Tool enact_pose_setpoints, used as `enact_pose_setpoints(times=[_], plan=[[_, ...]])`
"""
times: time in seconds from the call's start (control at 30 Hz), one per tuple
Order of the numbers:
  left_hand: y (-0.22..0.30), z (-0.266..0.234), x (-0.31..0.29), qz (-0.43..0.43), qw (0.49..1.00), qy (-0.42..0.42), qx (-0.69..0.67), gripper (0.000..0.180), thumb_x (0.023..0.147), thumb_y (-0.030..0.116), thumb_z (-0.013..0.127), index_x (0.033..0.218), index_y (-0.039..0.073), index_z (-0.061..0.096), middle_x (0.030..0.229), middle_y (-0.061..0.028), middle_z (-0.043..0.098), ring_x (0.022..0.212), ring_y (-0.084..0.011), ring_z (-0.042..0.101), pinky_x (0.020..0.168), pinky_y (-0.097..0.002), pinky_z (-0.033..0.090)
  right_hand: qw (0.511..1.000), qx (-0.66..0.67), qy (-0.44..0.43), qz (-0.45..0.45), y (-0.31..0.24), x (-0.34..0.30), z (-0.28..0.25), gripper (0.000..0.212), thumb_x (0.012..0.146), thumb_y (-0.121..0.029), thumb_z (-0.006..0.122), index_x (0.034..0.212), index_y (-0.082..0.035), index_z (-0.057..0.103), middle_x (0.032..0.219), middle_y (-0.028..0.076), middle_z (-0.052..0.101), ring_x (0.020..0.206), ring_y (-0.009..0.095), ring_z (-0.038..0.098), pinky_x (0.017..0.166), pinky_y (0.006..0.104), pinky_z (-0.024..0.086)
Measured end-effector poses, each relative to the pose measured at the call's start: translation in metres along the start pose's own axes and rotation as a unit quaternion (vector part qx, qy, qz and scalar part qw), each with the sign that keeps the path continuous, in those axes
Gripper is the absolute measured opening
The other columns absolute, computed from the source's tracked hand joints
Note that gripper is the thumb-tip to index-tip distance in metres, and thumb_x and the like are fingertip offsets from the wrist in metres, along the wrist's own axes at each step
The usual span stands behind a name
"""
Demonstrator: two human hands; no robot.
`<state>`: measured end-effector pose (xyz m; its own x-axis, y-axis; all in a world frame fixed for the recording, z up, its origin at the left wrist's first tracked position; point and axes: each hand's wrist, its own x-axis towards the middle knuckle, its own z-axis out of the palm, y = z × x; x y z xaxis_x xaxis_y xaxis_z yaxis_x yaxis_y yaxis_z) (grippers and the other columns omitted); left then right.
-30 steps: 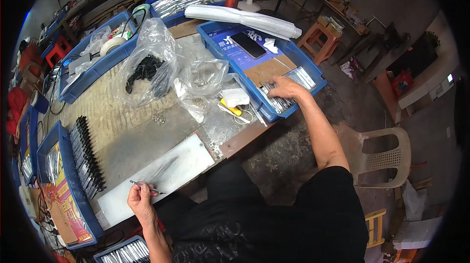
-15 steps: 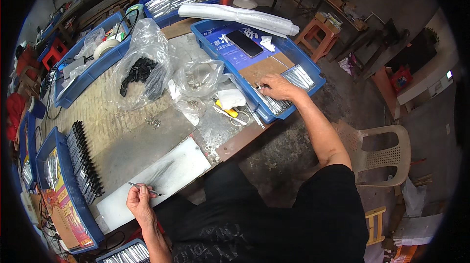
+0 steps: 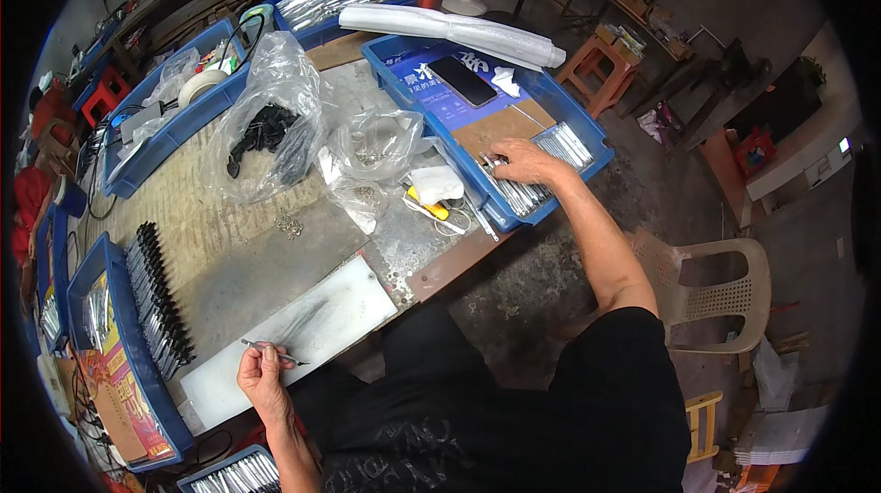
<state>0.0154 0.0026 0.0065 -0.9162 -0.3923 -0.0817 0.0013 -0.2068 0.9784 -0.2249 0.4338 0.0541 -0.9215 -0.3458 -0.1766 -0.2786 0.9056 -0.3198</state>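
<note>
Above the white board (image 3: 340, 309) at the table's near edge, my left hand (image 3: 263, 381) pinches a thin pen-like metal rod (image 3: 292, 360) with a dark tip. My right hand (image 3: 525, 162) reaches into the blue tray (image 3: 592, 167) at the right. Its bent fingertips press together among the silvery metal rods (image 3: 518, 195) lying there, and seem to grip one. More silvery rods (image 3: 562, 146) lie beyond the hand. Brown cardboard (image 3: 491, 133), a blue printed sheet (image 3: 413, 89) and a black phone (image 3: 462, 80) share that tray.
Clear plastic bags, one with black parts (image 3: 262, 135), stand mid-table near a small pile of metal bits (image 3: 290, 228). A row of black-ended rods (image 3: 158, 300) lies by the left blue tray (image 3: 174, 424). A bubble-wrap roll (image 3: 450, 29) spans the far trays. A plastic chair (image 3: 716, 291) stands right.
My right fingertips have shifted slightly among the rods in the tray. My left hand stays almost still with its rod. The whole view has moved a little.
</note>
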Motion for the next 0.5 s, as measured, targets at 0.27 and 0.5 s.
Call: enact_pose_setpoints(times=[0.27, 0.5], plan=[[-0.001, -0.001, 0.001, 0.001, 1.000, -0.005, -0.001, 0.010, 0.086, 0.011, 0.058, 0.085, 0.001, 0.056, 0.075, -0.0064, 0.058, 0.058, -0.0086, 0.052, 0.055, -0.0200, 0.045, 0.999, 0.030, -0.026, 0.026, -0.010, 0.000, -0.006, 0.043, 0.067, -0.025, 0.056, 0.102, 0.002, 0.055, 0.098, 0.020, 0.058, 0.096, 0.034, 0.054, 0.083, 0.0389, 0.042], [0.000, -0.001, 0.000, 0.010, 1.000, -0.003, 0.000, 0.010, 0.086, 0.011, 0.057, 0.085, 0.001, 0.055, 0.075, -0.0066, 0.058, 0.057, -0.0086, 0.052, 0.055, -0.0205, 0.045, 1.000, 0.021, -0.001, -0.006, -0.001, 0.002, 0.002, 0.040, 0.070, -0.023, 0.054, 0.101, 0.003, 0.058, 0.102, 0.022, 0.057, 0.100, 0.034, 0.053, 0.086, 0.0397, 0.041]])
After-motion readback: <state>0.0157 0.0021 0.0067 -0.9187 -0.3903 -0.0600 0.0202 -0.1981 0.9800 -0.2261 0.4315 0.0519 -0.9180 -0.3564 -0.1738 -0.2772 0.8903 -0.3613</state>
